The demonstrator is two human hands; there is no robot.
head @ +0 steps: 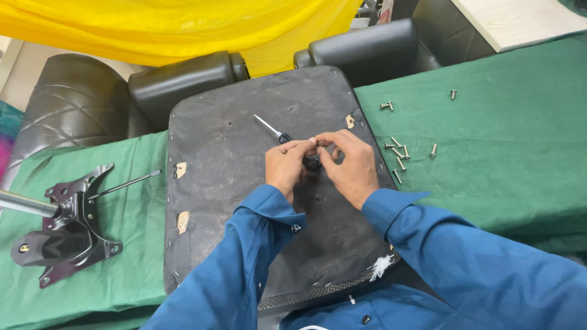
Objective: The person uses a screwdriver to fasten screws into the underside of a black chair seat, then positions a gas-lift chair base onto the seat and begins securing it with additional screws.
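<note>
**Asker:** What are the person's hands doing?

**Describer:** Both hands meet over the middle of an upturned chair seat [244,201], whose dark grey fabric underside faces up. The left hand [286,166] and the right hand [350,164] have their fingertips pinched together around a small dark part, too hidden by the fingers to identify. A screwdriver [273,131] with a silver shaft and dark handle sticks out from between the hands, pointing up and to the left across the seat. Which hand grips the handle cannot be told. Both arms wear blue sleeves.

**Asker:** Where is the seat?

**Describer:** It lies flat on a table covered with a green cloth [501,140], directly in front of the person. Two black padded armrests jut out from under its far edge.

**Asker:** What else is nearby?

**Describer:** To the right of the seat, a loose scatter of silver bolts [400,156] lies on the cloth, near the right hand but not touching it. Far to the left rests a black metal chair mechanism plate [64,229] with a silver rod. A yellow cloth [183,27] hangs along the top.
</note>
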